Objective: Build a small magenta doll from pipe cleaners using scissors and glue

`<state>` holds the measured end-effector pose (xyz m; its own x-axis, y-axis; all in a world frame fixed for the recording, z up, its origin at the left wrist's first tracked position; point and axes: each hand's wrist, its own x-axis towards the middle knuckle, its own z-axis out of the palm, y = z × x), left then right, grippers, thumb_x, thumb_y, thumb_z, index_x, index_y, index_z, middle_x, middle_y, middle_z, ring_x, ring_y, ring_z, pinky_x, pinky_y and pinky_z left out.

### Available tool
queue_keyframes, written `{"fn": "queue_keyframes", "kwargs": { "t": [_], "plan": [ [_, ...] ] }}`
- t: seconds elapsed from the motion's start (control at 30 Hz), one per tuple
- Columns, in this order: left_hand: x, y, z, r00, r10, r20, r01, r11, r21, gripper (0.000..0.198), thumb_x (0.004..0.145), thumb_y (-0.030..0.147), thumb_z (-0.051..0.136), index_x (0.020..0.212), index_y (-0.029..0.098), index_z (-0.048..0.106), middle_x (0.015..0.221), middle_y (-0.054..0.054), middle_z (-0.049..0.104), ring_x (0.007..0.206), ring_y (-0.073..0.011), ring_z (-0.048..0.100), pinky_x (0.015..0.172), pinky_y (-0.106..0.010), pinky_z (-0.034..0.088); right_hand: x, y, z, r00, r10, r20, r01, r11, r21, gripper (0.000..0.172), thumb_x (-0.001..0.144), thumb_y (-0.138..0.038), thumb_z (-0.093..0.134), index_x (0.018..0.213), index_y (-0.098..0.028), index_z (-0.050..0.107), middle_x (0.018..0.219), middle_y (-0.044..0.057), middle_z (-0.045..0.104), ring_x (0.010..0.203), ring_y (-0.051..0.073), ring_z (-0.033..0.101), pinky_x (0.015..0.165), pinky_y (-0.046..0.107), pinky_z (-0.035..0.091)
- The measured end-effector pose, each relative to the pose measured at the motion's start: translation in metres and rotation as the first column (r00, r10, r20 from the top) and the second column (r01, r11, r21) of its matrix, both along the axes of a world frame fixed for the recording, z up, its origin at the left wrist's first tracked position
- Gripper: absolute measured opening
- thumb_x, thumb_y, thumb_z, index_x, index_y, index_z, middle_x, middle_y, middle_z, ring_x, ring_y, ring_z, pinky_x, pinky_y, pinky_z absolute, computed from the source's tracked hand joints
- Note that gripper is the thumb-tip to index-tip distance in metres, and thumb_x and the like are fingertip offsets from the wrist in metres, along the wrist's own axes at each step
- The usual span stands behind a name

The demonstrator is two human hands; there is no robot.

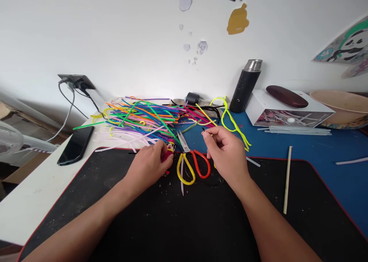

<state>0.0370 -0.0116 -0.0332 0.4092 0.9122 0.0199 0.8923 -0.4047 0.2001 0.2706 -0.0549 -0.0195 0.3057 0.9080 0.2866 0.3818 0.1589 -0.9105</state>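
My left hand [151, 160] is closed around a small red figure [170, 146] with a yellow and white top. Most of the figure is hidden by the fingers. My right hand [225, 149] pinches a tiny black piece [203, 129] between thumb and forefinger. Its other fingers are curled in. Between the hands lies a pair of scissors [186, 148] with one yellow and one red handle, blades slightly apart and pointing away from me. A pale strip [182, 181] runs under the yellow handle.
Behind the hands is a heap of coloured pipe cleaners [143, 116]. A black flask [246, 86], a white box [287, 108] and a beige basin [342, 104] stand at back right. A stick [288, 179] lies on the black mat [178, 231]; a phone [75, 146] is at left.
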Motion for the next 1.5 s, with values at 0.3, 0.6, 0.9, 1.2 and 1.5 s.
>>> {"fn": "queue_keyframes", "kwargs": {
  "t": [0.3,0.6,0.9,1.2,1.5],
  "plan": [
    [0.001,-0.001,0.006,0.997,-0.014,-0.070,0.013,1.000,-0.006,0.028,0.103,0.045,0.064,0.088,0.027,0.049,0.076,-0.003,0.071,0.078,-0.0300,0.072,0.068,-0.036,0.040,0.001,0.000,-0.001,1.000,0.020,0.014,-0.020,0.999,-0.031,0.023,0.101,-0.044,0.065,0.092,-0.024,0.070,0.057,-0.006,0.055,0.050,0.016,0.056,0.054,0.030,0.044],
    [-0.008,0.004,0.016,0.995,-0.013,0.096,0.008,0.999,0.053,0.034,0.101,0.052,0.066,0.085,0.027,0.050,0.074,-0.001,0.067,0.072,-0.0261,0.065,0.066,-0.035,0.039,0.001,-0.001,0.003,1.000,0.015,-0.027,-0.015,1.000,0.007,0.021,0.100,-0.041,0.068,0.089,-0.023,0.071,0.055,-0.006,0.057,0.047,0.015,0.056,0.051,0.029,0.044],
    [0.045,0.007,0.046,0.971,-0.231,0.062,0.228,0.972,0.052,0.024,0.102,0.049,0.069,0.098,0.024,0.067,0.080,-0.002,0.073,0.079,-0.0269,0.069,0.073,-0.037,0.043,0.026,-0.004,0.032,0.932,-0.111,-0.344,0.163,0.979,0.125,0.018,0.094,-0.039,0.075,0.087,-0.023,0.071,0.052,-0.011,0.049,0.042,0.011,0.057,0.046,0.024,0.048],
    [0.140,-0.007,0.045,0.902,-0.415,-0.115,0.419,0.908,0.012,0.048,0.107,0.058,0.061,0.116,0.012,0.071,0.103,-0.018,0.080,0.104,-0.0386,0.076,0.088,-0.046,0.053,0.034,-0.001,0.033,0.910,-0.115,-0.398,0.192,0.968,0.159,0.017,0.093,-0.037,0.076,0.087,-0.022,0.070,0.051,-0.011,0.050,0.041,0.010,0.056,0.045,0.022,0.046],
    [0.167,-0.015,0.025,0.904,-0.401,-0.146,0.395,0.916,-0.070,0.044,0.110,0.045,0.058,0.132,0.009,0.070,0.115,-0.021,0.079,0.105,-0.0406,0.079,0.084,-0.047,0.059,0.030,-0.003,0.028,0.924,-0.054,-0.380,0.123,0.979,0.160,0.018,0.097,-0.038,0.077,0.090,-0.022,0.072,0.053,-0.010,0.052,0.044,0.012,0.057,0.050,0.026,0.049]
  ]
}}
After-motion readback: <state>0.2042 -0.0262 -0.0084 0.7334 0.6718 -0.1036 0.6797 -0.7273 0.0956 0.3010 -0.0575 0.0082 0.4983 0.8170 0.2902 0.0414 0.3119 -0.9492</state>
